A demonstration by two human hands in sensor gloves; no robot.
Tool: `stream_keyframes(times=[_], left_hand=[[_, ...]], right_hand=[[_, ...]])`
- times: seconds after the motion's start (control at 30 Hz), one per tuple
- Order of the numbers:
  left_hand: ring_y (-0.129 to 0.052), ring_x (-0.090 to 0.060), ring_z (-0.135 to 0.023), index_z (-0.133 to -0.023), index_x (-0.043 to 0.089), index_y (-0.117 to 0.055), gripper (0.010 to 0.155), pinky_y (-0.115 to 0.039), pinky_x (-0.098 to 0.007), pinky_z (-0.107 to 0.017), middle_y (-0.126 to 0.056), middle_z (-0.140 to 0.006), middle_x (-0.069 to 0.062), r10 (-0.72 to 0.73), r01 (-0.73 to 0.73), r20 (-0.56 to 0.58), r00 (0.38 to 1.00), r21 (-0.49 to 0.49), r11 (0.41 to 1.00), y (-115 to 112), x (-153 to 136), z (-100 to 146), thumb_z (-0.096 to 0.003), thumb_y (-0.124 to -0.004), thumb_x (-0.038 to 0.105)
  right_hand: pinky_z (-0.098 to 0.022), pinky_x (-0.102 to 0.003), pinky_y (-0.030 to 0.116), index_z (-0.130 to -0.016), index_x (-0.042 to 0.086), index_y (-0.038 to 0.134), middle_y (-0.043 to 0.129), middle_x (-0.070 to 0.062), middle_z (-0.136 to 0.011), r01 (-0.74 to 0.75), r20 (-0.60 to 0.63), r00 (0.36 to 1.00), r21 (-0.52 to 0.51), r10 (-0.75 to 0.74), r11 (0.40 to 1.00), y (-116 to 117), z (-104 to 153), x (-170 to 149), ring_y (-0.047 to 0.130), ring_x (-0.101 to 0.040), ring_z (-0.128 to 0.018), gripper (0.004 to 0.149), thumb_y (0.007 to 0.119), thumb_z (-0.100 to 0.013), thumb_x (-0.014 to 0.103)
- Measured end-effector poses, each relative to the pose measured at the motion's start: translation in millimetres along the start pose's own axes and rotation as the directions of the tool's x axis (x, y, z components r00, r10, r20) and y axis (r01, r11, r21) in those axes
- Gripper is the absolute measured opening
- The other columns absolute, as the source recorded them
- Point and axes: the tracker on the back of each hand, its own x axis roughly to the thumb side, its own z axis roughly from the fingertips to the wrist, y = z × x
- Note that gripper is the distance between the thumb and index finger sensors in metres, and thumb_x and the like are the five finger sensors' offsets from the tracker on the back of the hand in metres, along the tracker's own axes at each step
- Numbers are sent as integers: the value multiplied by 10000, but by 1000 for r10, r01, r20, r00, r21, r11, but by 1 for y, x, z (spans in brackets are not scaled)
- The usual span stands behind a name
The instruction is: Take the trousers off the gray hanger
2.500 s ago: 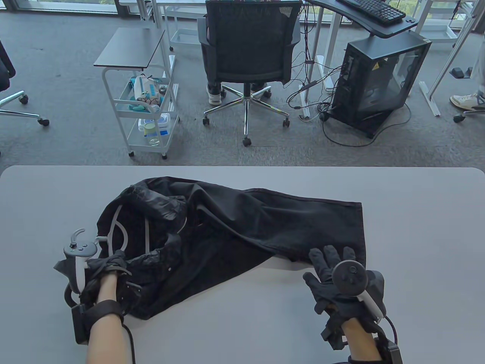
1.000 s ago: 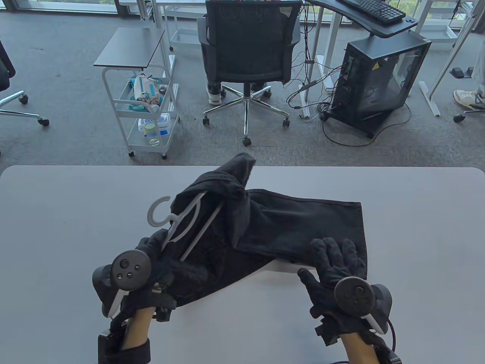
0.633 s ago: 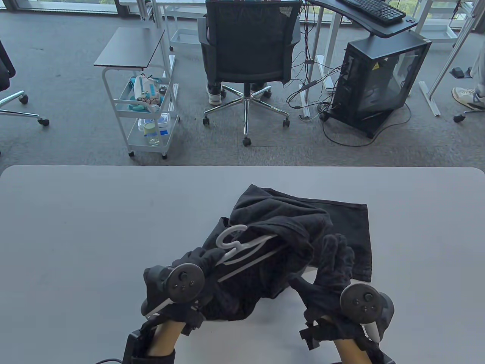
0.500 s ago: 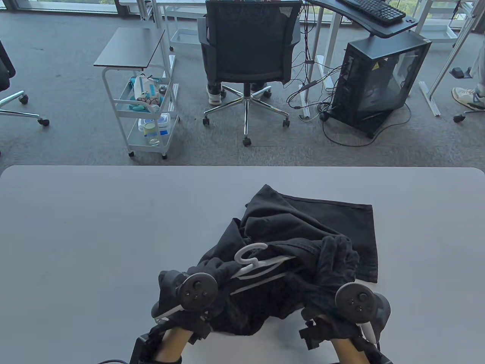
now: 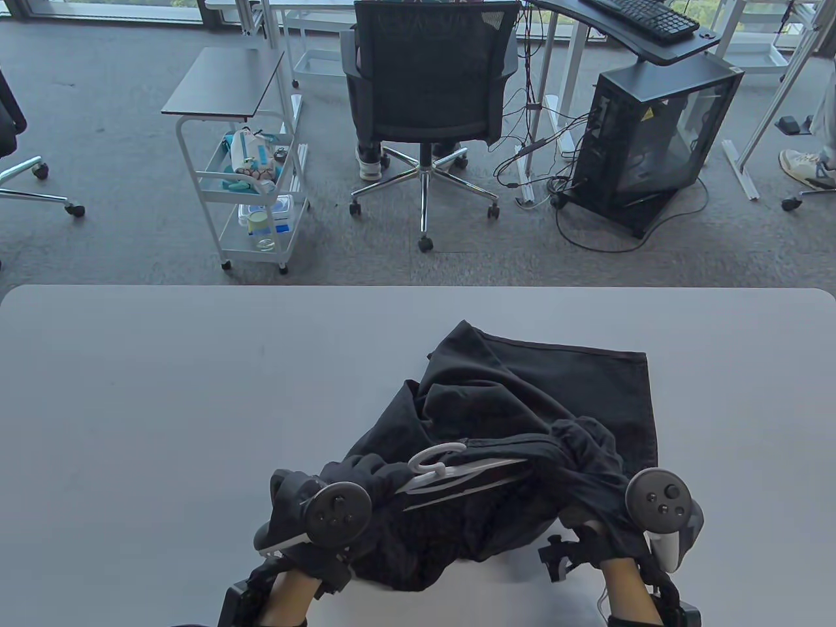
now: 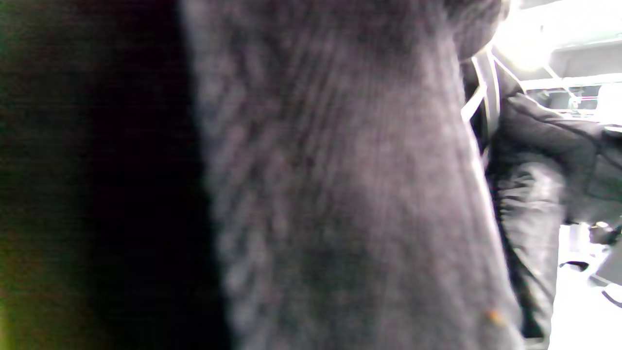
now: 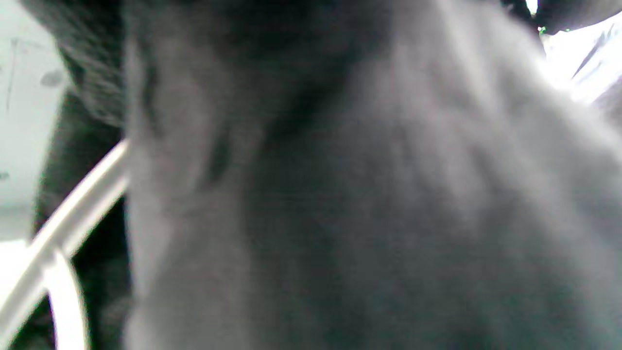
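Bare table lies left; bunched trousers (with hanger) block right.

Trousers on table, hanger at their near-left edge.

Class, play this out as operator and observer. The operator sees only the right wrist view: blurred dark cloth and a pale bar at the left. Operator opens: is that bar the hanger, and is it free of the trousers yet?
Observer: Not free. The table view shows only the hook and part of the bars of the gray hanger; the trousers cover the rest.
Operator: Who holds it?
Observer: The left hand grips it at the neck, just below the hook.
Operator: And my right hand?
Observer: The right hand has its fingers hidden under bunched cloth; beyond it, one leg lies flat on the table.
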Motion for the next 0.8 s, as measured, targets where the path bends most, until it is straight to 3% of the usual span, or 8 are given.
stream_keyframes(times=[0.1,0.23,0.37,0.57,0.67,0.73,0.77,0.8], left_hand=[[-1011,-181,-685,-1021,425,-599,519,-885,-459,-551,-868,-881,54,-26,32,-67,997,90,995,-1,-3,4,-532,-696,565],[-1053,-240,-603,-1056,211,-583,701,-922,-471,-423,-914,-837,-37,-126,161,-142,982,270,949,-9,-3,6,-480,-757,571],[-993,-403,-686,-1063,90,-540,862,-850,-612,-447,-849,-899,-179,-88,154,-250,964,256,954,-14,-14,8,-493,-651,726],[-1096,-232,-520,-895,220,-762,643,-901,-573,-415,-993,-679,11,74,-3,-241,968,284,959,-21,-40,5,-478,-638,693],[-1094,-201,-508,-883,259,-767,611,-911,-550,-415,-993,-662,42,139,-74,-205,969,297,952,-23,-55,1,-470,-640,691],[-1096,-188,-512,-881,279,-766,597,-920,-538,-419,-990,-667,57,150,-92,-198,969,276,957,-23,-62,-1,-469,-635,692],[-1097,-181,-512,-881,290,-766,591,-924,-534,-420,-989,-670,64,186,-134,-181,966,266,955,-26,-66,-4,-468,-633,691],[-1095,-177,-518,-882,299,-760,583,-924,-531,-424,-988,-672,71,215,-171,-165,963,246,954,-27,-70,-6,-469,-627,688]], right_hand=[[-475,-647,760,-926,84,719,652,-183,-971,47,21,999,-59,-46,997,-2,-1,1,704,-589,-808,656,825,-457,531],[-391,-606,861,-915,18,698,730,-229,-912,171,1,985,-188,-174,967,-5,1,3,830,-564,-740,618,876,-405,320],[-364,-551,917,-906,22,714,774,-211,-886,317,-47,939,-267,-341,910,-15,4,1,893,-519,-707,610,897,-365,236],[-297,-457,972,-862,62,791,847,-173,-842,551,-159,796,-209,-584,808,-18,2,-9,986,-468,-590,591,950,-319,233],[-282,-454,974,-855,60,801,855,-178,-832,752,-237,616,-106,-751,650,-9,-2,-18,1011,-448,-547,581,966,-323,223],[-271,-453,974,-847,54,812,864,-185,-822,806,-263,549,-87,-794,586,-3,-5,-25,1017,-447,-537,576,967,-322,231],[-273,-450,976,-856,51,803,854,-189,-831,881,-300,451,-3,-841,473,5,-8,-30,1015,-447,-542,565,958,-345,236],[-285,-471,965,-876,25,779,827,-218,-848,949,-313,313,59,-897,310,15,-9,-31,994,-475,-560,558,952,-385,224]])
